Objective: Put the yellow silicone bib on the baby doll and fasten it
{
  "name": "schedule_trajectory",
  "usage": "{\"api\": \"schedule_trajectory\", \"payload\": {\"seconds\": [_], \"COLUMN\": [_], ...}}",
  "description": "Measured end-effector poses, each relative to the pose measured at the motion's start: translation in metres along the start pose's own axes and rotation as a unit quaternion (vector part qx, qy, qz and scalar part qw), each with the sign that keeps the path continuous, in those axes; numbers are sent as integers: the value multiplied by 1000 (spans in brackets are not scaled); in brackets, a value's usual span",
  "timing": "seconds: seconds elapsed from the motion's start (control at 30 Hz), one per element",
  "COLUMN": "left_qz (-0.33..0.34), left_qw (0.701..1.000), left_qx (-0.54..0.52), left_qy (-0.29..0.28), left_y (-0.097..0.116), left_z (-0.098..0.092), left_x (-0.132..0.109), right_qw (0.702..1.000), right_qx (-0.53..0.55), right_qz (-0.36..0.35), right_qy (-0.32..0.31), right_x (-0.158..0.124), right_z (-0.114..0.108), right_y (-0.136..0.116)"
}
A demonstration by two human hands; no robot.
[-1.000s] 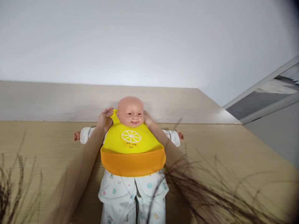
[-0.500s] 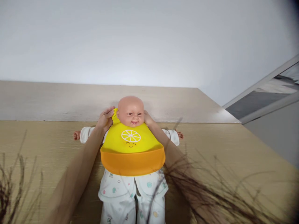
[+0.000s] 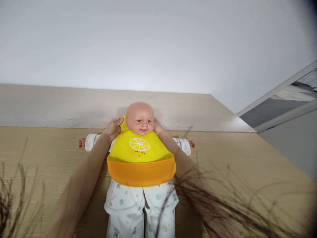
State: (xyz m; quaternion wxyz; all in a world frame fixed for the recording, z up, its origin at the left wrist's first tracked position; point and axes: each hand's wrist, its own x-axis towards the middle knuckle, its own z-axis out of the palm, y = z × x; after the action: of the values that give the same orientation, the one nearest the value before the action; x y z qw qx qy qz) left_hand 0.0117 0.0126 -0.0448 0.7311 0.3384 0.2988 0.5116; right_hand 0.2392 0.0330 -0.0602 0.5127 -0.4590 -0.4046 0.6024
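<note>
Bib (image 3: pixel 141 155) strap ends hidden — behind doll's (image 3: pixel 140 117) head

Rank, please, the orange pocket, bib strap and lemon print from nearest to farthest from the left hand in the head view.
1. Bib strap, pinched by the left hand, beside the doll's head.
2. Lemon print, mid-chest.
3. Orange pocket, lowest, toward the camera.

A tan wood-grain tabletop (image 3: pixel 37 155) fills the lower half of the view. Along its far edge runs a paler, greyish wooden ledge (image 3: pixel 49 105). Above the tabletop rises a plain white wall (image 3: pixel 148 43), evenly and softly lit. Beyond the tabletop's right corner slants a white window frame (image 3: pixel 279 89) with dark glass, and below it is a grey surface (image 3: pixel 292 145).
</note>
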Motion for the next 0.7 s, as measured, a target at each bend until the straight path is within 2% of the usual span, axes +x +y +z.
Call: {"api": "schedule_trajectory", "payload": {"seconds": [0.13, 0.3, 0.5, 0.63, 0.7], "left_qz": [-5, -4, -54, -89, -69], "left_qw": [1000, 1000, 998, 994, 994], "left_qx": [-1, 7, 23, 64, 88], "left_qy": [-7, -6, -2, -10, -4], "left_y": [1, 0, 4, 10, 12], "left_z": [3, 5, 6, 3, 2], "left_x": [-1, -3, -1, -2, -4], "right_qw": [1000, 999, 997, 997, 997], "right_qx": [-13, 25, 63, 67, 71], "right_qz": [7, 12, 7, 14, 18], "right_qy": [17, 33, -32, -26, -28], "right_x": [1, -1, -5, -7, -7], "right_z": [0, 3, 2, 2, 3], "right_y": [-1, -1, 1, 1, 1]}}
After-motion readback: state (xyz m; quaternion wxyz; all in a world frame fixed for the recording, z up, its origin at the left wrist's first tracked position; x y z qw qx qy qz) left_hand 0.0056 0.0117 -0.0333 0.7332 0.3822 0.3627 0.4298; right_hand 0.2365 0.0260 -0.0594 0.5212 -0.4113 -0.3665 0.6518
